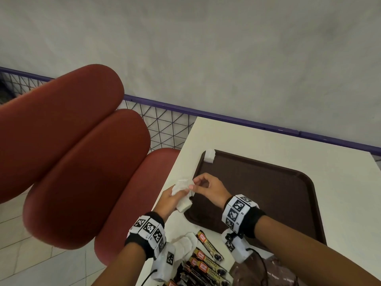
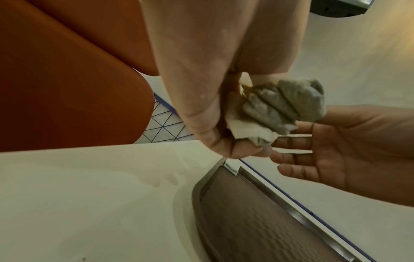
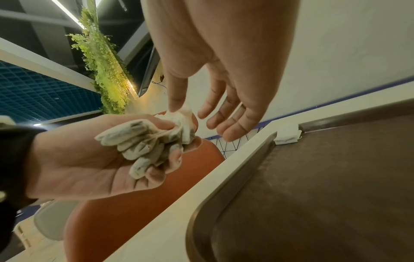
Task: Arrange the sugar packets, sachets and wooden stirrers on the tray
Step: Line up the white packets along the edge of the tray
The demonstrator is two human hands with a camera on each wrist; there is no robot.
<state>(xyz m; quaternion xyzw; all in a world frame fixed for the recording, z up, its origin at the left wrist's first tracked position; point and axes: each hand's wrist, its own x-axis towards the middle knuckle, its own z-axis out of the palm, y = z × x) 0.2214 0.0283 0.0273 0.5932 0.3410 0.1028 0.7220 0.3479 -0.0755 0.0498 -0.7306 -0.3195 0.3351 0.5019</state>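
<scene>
My left hand (image 1: pixel 179 196) grips a bunch of several white sachets (image 1: pixel 183 189) over the table's left edge, beside the near left corner of the brown tray (image 1: pixel 268 193). In the wrist views the bunch of sachets (image 3: pixel 145 145) (image 2: pixel 280 108) fans out of the left fist. My right hand (image 1: pixel 192 185) pinches the top of one sachet between thumb and forefinger, the other fingers (image 3: pixel 224 124) loosely spread. One white sachet (image 1: pixel 209 156) leans on the tray's far left corner. No wooden stirrers show.
On the white table (image 1: pixel 350 203) near me lie loose white sachets (image 1: pixel 188 241), several brown coffee sticks (image 1: pixel 208 260) and a brown bag (image 1: pixel 274 271). Red padded chairs (image 1: pixel 82 162) stand left of the table. A purple rail with wire mesh (image 1: pixel 165 129) runs behind.
</scene>
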